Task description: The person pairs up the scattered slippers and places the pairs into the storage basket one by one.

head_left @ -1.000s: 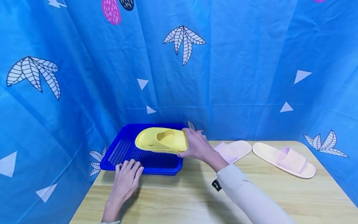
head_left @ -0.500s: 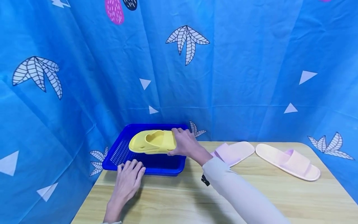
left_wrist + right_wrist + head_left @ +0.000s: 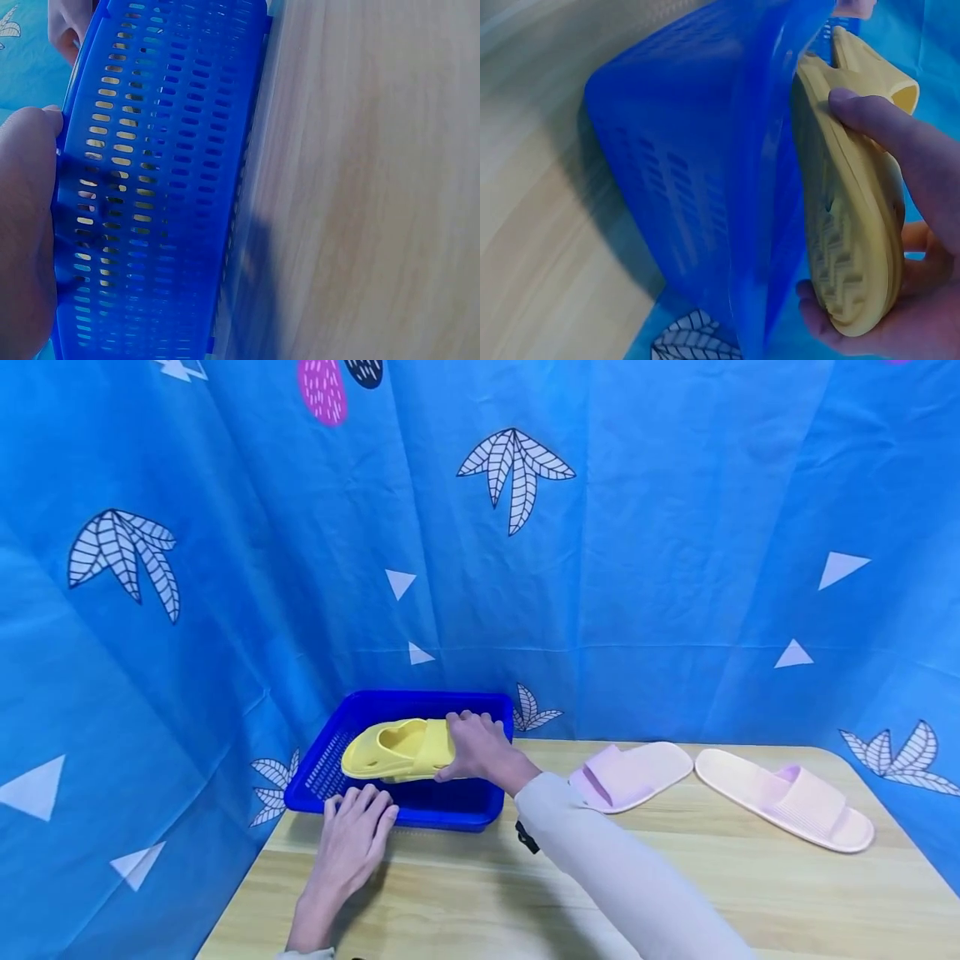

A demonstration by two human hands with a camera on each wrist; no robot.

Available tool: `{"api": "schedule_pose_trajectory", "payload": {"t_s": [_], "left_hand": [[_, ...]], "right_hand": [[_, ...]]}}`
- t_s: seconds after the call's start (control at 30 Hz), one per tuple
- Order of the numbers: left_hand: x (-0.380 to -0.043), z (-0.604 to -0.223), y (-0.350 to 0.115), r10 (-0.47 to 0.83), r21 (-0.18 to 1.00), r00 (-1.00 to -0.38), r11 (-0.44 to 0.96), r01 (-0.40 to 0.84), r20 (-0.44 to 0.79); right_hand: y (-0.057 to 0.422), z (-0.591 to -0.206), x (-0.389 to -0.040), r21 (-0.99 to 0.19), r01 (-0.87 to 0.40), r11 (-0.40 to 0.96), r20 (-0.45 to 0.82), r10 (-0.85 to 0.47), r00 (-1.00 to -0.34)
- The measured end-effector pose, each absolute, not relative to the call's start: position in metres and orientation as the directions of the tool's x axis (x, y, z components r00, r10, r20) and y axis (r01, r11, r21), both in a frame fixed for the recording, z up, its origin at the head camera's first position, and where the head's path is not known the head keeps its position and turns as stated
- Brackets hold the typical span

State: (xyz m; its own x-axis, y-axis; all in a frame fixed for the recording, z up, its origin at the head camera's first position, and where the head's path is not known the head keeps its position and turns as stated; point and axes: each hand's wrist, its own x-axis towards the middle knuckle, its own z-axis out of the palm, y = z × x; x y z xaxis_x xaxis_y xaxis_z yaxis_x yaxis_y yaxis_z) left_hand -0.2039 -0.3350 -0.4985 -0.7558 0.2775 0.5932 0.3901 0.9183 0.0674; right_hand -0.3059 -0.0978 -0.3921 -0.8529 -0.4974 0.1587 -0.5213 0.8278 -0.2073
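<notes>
My right hand [image 3: 480, 747] grips a yellow slipper [image 3: 393, 747] by its heel end, over the inside of a blue plastic basket [image 3: 442, 817]. The slipper's toe points left, with its foot opening upward. In the right wrist view the thumb lies on the side of the yellow slipper [image 3: 855, 202] and fingers curl under its heel; the zigzag tread shows. Whether it touches the basket floor I cannot tell. My left hand [image 3: 356, 835] holds the basket's near rim, fingers hooked over it. In the left wrist view the slotted wall of the basket [image 3: 157, 180] hides those fingers.
Two pale pink slippers stand apart from the basket, one light pink slipper [image 3: 630, 777] near the right forearm and another pink slipper [image 3: 787, 800] farther right. All rest on a wooden table [image 3: 465, 902]. A blue patterned curtain [image 3: 637, 568] hangs close behind and left.
My right hand has carried the yellow slipper left and lower into the basket. The left hand stays on the rim. The head view has shifted slightly.
</notes>
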Motion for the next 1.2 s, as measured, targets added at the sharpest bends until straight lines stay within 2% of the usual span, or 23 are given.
{"api": "schedule_pose_trajectory", "payload": {"t_s": [0.37,0.7,1.2], "left_hand": [[-0.203,-0.494,-0.334,0.268,0.075,-0.754,0.919,0.387,0.6],[-0.198,-0.495,-0.333,0.257,0.083,-0.773,0.925,0.37,0.581],[-0.197,-0.497,-0.333,0.261,0.07,-0.762,0.926,0.371,0.592]], "right_hand": [[-0.115,-0.395,-0.303,-0.248,-0.508,0.825,0.048,-0.513,-0.857],[-0.123,-0.399,-0.301,-0.298,-0.514,0.804,-0.052,-0.552,-0.832],[-0.114,-0.404,-0.302,-0.362,-0.52,0.773,-0.158,-0.601,-0.784]]}}
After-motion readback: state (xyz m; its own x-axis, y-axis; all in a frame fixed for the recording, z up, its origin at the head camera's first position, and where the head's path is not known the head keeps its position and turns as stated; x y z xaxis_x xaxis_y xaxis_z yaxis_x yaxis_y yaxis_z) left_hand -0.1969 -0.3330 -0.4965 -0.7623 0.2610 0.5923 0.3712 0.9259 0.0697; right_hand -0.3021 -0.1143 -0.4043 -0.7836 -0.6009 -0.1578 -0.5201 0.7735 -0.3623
